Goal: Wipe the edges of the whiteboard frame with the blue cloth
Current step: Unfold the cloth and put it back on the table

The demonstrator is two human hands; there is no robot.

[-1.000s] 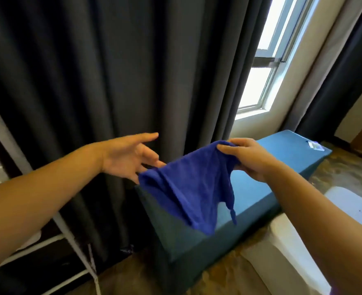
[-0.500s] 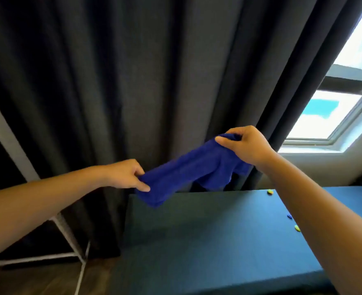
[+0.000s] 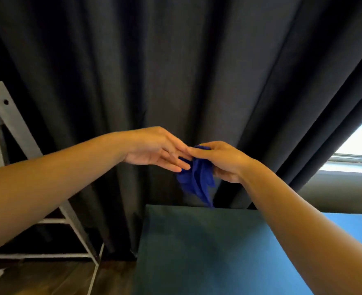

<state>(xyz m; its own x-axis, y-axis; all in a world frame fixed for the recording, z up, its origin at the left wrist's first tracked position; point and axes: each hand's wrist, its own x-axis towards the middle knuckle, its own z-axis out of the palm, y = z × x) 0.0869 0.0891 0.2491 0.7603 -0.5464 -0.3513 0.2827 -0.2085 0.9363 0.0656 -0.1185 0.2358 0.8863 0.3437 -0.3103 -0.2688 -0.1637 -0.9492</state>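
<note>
The blue cloth (image 3: 198,179) hangs bunched in front of the dark curtain, gripped from above by my right hand (image 3: 219,159). My left hand (image 3: 154,149) reaches in from the left with fingers stretched out, their tips touching the cloth and my right fingers; it does not grip the cloth. At the far left edge a grey metal stand leg (image 3: 12,124) of the whiteboard rises at a slant; the board itself is out of view.
A teal upholstered bench (image 3: 197,252) fills the lower middle and right, just below the cloth. Dark curtains (image 3: 176,71) cover the wall behind. A window (image 3: 356,145) shows at the right edge. Wooden floor (image 3: 48,279) lies at the lower left under the stand's bars.
The cloth was stretched between both hands; now my hands have come together, the cloth is bunched in my right hand, and my left hand has let go and opened. The view tilted upward.
</note>
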